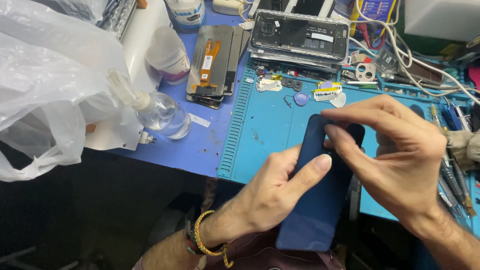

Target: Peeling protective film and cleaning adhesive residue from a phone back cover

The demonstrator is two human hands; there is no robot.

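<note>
Both hands hold a dark blue phone back cover [320, 200] over the near edge of the blue repair mat [270, 130]: the left hand [272, 192] is closed on its left side with the thumb pressed flat on the face, and the right hand [400, 155] pinches its far end with thumb and fingertips. At the mat's far edge lies an opened phone [300, 36], with a stack of screen panels [216, 62] just off the far left corner and a clear bottle [157, 110] lying beside them.

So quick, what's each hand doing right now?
Left hand: closed on the dark blue phone back cover, thumb on top.
Right hand: fingers pinching the cover's upper end.
</note>
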